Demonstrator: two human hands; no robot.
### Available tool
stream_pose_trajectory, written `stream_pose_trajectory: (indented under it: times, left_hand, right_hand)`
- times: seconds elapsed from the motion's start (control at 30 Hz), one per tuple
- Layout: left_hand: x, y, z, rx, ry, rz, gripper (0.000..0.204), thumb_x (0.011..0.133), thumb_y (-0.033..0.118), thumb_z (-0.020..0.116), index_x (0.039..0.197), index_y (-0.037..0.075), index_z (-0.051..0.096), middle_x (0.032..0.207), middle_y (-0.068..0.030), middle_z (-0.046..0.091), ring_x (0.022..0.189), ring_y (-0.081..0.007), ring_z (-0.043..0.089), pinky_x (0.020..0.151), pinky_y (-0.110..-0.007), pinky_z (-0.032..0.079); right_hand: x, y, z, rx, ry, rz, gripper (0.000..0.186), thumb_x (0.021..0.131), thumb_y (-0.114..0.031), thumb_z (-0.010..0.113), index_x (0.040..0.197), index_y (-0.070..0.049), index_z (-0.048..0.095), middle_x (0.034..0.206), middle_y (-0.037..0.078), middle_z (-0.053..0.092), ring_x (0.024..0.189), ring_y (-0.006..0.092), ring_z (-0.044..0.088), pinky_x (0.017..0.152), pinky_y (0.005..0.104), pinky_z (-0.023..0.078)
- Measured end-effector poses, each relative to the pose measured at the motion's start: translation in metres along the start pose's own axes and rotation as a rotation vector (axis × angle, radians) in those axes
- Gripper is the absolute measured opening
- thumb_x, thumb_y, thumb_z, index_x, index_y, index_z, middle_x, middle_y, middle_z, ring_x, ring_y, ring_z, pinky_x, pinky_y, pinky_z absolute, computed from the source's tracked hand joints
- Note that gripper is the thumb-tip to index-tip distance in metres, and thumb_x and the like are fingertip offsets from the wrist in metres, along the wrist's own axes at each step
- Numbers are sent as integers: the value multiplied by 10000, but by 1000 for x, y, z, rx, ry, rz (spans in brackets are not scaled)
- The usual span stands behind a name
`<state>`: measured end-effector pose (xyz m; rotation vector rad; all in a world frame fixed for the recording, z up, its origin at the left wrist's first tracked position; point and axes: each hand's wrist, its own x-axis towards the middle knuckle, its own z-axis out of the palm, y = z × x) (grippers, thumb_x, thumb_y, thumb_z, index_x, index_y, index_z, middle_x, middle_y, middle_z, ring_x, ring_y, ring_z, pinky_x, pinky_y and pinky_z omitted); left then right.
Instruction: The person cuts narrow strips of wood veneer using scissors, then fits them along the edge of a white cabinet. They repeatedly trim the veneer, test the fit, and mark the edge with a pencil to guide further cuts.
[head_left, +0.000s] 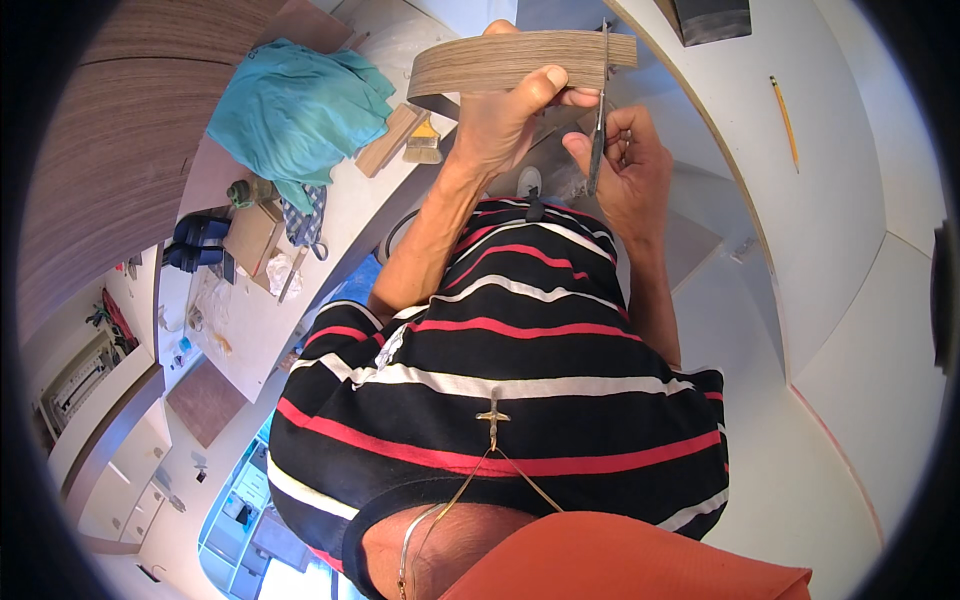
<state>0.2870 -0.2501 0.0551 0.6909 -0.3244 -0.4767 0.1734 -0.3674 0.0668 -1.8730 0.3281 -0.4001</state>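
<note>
My left hand [500, 130] pinches a strip of brown wood-grain edge banding [500, 62], with the thumb on its near edge and other fingers behind it. The strip's left end curls back under itself. Across its right end lies the thin metal blade of what look like scissors [597, 150], seen edge-on, with the dark handle pointing toward me. A short piece of the strip sticks out to the right of the blade. My right hand [637, 175] is closed about the handle, fingers curled; the handle's loops are hidden.
On the white bench at left lie a teal cloth [300, 110], a paintbrush [424, 143] and a wood block [390, 138]. A pencil [785, 122] rests on the curved white panel [840, 180] at right. Below, my shoe [529, 181] shows on the floor.
</note>
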Motion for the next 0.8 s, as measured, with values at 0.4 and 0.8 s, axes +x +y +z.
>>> stream_pose_trajectory:
  times: [0.4, 0.8]
  left_hand:
    - [1, -4, -3, -4, -19, -19, 266, 904, -38, 615, 1009, 25, 379, 997, -216, 643, 838, -285, 738, 737, -362, 661]
    - [8, 5, -15, 92, -43, -59, 236, 926, 10, 594, 1039, 14, 387, 1060, -252, 632, 974, -308, 718, 733, -390, 655]
  right_hand:
    - [6, 3, 0, 57, -32, 21, 299, 856, -163, 807, 889, -70, 525, 668, -71, 531, 576, -4, 401, 509, 187, 290]
    - [14, 36, -32, 338, -454, 130, 349, 836, -169, 810, 985, -119, 499, 807, -6, 562, 703, 77, 532, 677, 201, 396]
